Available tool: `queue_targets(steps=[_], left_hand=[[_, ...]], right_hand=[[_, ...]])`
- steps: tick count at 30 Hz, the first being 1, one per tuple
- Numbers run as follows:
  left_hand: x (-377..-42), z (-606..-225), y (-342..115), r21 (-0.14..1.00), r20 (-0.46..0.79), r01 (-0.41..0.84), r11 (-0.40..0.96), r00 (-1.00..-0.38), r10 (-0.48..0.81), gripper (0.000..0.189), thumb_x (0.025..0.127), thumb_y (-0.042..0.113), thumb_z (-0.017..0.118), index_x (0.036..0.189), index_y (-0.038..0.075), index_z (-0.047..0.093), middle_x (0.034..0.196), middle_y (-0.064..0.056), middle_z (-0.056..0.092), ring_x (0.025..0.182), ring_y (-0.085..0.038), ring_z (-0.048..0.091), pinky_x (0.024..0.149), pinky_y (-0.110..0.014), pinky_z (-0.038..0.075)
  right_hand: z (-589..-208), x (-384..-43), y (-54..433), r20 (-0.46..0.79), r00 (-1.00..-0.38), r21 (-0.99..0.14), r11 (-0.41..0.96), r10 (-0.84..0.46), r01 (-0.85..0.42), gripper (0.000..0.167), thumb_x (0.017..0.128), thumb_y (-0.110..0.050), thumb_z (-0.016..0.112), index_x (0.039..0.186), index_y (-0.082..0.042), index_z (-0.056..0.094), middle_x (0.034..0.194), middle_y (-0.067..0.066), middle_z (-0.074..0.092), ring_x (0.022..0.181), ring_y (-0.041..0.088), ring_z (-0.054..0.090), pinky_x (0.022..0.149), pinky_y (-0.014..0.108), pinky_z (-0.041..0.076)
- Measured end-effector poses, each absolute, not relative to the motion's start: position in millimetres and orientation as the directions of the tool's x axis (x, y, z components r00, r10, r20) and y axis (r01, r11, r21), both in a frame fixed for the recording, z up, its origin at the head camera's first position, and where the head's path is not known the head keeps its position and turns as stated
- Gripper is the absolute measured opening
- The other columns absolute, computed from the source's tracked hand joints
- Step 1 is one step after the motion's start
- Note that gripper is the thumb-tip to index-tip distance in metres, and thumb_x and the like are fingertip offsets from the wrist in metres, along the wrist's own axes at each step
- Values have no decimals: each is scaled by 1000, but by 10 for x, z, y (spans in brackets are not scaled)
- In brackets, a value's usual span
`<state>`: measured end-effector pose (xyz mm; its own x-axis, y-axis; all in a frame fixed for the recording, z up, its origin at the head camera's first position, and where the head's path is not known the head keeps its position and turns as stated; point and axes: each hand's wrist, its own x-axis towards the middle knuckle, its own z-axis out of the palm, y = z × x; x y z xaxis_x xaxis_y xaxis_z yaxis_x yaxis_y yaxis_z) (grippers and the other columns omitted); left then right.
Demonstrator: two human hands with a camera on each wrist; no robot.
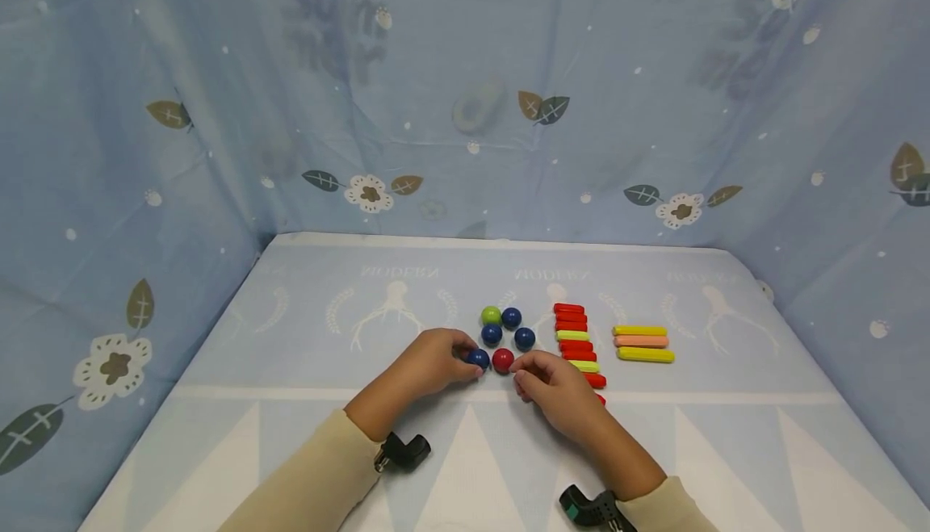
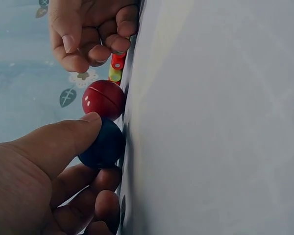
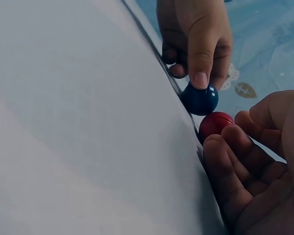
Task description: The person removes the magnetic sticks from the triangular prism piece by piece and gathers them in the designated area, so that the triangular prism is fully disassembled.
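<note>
My left hand [image 1: 433, 361] pinches a glossy blue ball [image 2: 105, 147] between thumb and fingers, down at table level. Beside it sits a red ball [image 1: 503, 361], close against the blue one in both wrist views. To the right of the red ball is my right hand [image 1: 561, 396], its fingers loosely bent with nothing held. A small gap between this hand and the red ball shows in the left wrist view. Just behind are a green ball [image 1: 491, 316] and three more blue balls, among them one at the back [image 1: 512, 318] and one at the right [image 1: 525, 339].
A column of red and yellow-green sticks [image 1: 576, 346] lies right of the balls, partly hidden by my right hand. Farther right are two yellow sticks [image 1: 645, 354] with an orange one [image 1: 641, 341] between. Patterned blue cloth [image 1: 465, 112] hangs around the patterned table [image 1: 291, 435].
</note>
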<state>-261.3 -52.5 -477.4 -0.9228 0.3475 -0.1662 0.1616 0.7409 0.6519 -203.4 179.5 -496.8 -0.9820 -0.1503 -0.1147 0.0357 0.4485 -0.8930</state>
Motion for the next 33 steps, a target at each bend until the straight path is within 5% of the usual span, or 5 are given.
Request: queue_targets(steps=[21, 27, 33], left_hand=[[-2594, -4789, -544, 644, -138, 186, 742, -926, 352, 30, 85, 36, 89, 106, 20, 75, 92, 6, 64, 88, -16, 58, 85, -38, 50], [-2580, -4803, -603, 643, -142, 205, 738, -915, 379, 48, 86, 38, 87, 126, 17, 72, 101, 7, 67, 93, -15, 59, 90, -40, 51], [-2494, -4823, -826, 681, -125, 242, 691, -891, 436, 55, 95, 39, 78, 143, 16, 63, 125, 3, 70, 98, -12, 62, 90, -38, 53]], right_hand=[[-4985, -2035, 1785, -133, -977, -881, 472, -168, 39, 10, 104, -21, 65, 110, -22, 73, 88, 2, 68, 85, 21, 63, 72, 28, 55], [-4999, -2026, 1773, -134, -977, -884, 466, -164, 43, 10, 104, -21, 65, 110, -22, 73, 88, 2, 69, 85, 21, 64, 73, 28, 55], [-4958, -1997, 1806, -159, -974, -882, 467, -163, 66, 12, 104, -23, 64, 114, -23, 72, 97, 1, 70, 89, 20, 66, 81, 31, 56]])
